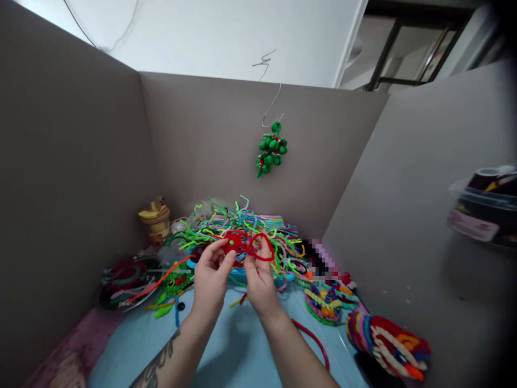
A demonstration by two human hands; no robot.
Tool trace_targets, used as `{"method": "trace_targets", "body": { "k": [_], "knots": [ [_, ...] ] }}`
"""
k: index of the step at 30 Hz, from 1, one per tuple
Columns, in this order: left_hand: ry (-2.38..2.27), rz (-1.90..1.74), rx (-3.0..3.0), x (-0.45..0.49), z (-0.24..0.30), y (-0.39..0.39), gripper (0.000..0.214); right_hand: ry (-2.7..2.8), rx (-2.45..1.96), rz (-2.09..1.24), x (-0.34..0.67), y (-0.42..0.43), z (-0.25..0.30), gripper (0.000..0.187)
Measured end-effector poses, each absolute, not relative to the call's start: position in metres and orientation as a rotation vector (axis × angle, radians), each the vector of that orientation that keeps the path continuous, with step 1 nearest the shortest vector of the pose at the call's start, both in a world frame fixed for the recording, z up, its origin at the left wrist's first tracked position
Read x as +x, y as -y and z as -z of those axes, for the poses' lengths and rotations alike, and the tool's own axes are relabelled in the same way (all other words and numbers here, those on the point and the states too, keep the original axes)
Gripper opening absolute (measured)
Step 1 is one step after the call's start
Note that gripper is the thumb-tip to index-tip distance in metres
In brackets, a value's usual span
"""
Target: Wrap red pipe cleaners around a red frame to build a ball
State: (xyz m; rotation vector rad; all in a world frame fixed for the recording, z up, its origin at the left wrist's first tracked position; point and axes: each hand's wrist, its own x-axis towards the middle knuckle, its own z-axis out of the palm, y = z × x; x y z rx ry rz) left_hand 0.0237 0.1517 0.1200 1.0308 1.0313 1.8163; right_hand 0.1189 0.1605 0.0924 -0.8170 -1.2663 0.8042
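Both my hands are raised in front of a heap of coloured pipe cleaners (242,215). My left hand (213,269) pinches a red coiled pipe-cleaner piece (232,239) with a small green spot at its middle. Close beside it, my right hand (259,275) has its thumb and fingers closed on a red pipe cleaner (271,250) bent into a loop. The loop seems to run on from the red piece, though the fingers hide part of the join. Another red pipe cleaner (315,337) lies curved on the blue table surface (238,345), near my right forearm.
Left stand a dark round tray (105,302) with coils, a green pipe-cleaner figure (177,283) and a yellowish pot (155,222). Colourful finished pieces (323,304) and a striped piece (390,345) lie right. A green ornament (272,148) hangs on the back panel (202,140).
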Motion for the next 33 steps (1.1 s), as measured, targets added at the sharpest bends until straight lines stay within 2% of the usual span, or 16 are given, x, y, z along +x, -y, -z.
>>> {"method": "trace_targets", "body": {
  "k": [8,14,20,23,24,26,29,33],
  "knots": [
    [-1.086,-2.041,0.931,0.012,-0.123,-0.158,0.038,1.364,-0.747,-1.088,0.113,-0.145,-0.101,0.064],
    [-1.209,-2.133,0.99,0.008,-0.117,-0.163,0.035,1.614,-0.992,-0.944,0.114,-0.137,-0.115,0.038],
    [-1.145,-2.057,0.974,0.0,-0.112,-0.172,0.038,2.278,-0.716,-0.741,0.141,-0.127,-0.144,0.045],
    [-1.166,-2.008,0.951,-0.005,-0.112,-0.176,0.04,2.481,-0.491,-0.833,0.162,-0.13,-0.152,0.04],
    [-1.164,-1.995,0.959,-0.006,-0.111,-0.177,0.04,2.491,-0.46,-0.835,0.168,-0.132,-0.153,0.035],
    [-1.139,-1.969,1.002,-0.006,-0.11,-0.177,0.039,2.434,-0.461,-0.825,0.177,-0.139,-0.153,0.036],
    [-1.131,-1.903,1.091,-0.002,-0.111,-0.173,0.037,2.077,-0.66,-0.773,0.177,-0.149,-0.148,0.029],
    [-1.089,-1.778,1.157,0.007,-0.115,-0.165,0.034,1.612,-1.0,-0.462,0.163,-0.158,-0.137,0.012]
  ]
}}
